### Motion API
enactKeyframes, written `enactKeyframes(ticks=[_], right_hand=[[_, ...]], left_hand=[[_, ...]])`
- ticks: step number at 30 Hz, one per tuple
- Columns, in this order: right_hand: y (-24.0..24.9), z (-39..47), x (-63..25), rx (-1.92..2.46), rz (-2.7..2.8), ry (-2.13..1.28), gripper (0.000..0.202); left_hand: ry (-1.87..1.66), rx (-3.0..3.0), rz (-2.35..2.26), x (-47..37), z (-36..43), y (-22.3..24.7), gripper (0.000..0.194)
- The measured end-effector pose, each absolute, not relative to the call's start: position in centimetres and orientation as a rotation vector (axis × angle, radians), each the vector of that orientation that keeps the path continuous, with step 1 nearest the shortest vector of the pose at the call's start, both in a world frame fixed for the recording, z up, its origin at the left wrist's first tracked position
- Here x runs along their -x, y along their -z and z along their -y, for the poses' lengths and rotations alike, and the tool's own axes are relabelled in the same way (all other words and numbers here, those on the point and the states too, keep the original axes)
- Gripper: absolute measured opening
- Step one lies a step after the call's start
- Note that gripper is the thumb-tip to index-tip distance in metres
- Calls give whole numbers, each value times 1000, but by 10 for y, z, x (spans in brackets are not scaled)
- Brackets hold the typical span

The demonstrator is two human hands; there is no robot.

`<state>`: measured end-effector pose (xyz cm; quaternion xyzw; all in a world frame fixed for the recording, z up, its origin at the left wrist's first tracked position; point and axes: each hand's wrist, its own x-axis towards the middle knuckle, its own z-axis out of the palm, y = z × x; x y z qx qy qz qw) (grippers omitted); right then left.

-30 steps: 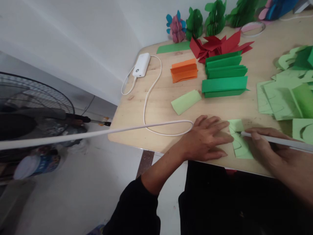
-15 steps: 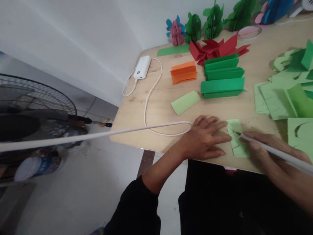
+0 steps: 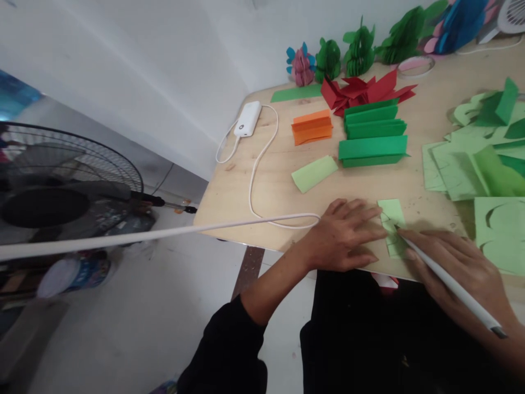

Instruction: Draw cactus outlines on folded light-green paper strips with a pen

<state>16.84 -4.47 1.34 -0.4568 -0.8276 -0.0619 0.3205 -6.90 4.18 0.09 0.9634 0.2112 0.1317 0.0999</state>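
Note:
Between my hands, near the table's front edge, lies a pale green folded paper (image 3: 391, 210) with dark curved lines drawn on it. My right hand (image 3: 459, 268) grips a white pen (image 3: 451, 287), its tip on or just over the paper. Palm down, my left hand (image 3: 346, 232) lies with fingers spread, the fingertips at the paper's left edge. A white cable (image 3: 287, 220) runs up against the left wrist. Beyond the left hand rests another light green folded paper (image 3: 314, 173).
Folded green papers (image 3: 373, 148), orange papers (image 3: 311, 128) and red papers (image 3: 365, 90) sit farther back. Pale green cut sheets (image 3: 500, 235) lie at right. A white power bank (image 3: 248, 119) is at left. Paper figures (image 3: 328, 59) line the wall; a floor fan (image 3: 69, 180) stands left.
My right hand has shifted slightly and tilted the pen, so its back end now shows at lower right. The left hand stays spread beside the paper. The whole view has shifted a little.

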Motion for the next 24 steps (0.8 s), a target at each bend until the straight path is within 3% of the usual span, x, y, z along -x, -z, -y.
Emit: enactKeyframes(ticks=[11, 24], right_hand=[[-8, 44, -170, 1172, 2154, 133, 35], [-8, 43, -170, 1175, 2149, 144, 37]], left_hand=[[-262, -2943, -617, 68, -30, -8, 61], [-163, -3029, -497, 76, -29, -11, 56]])
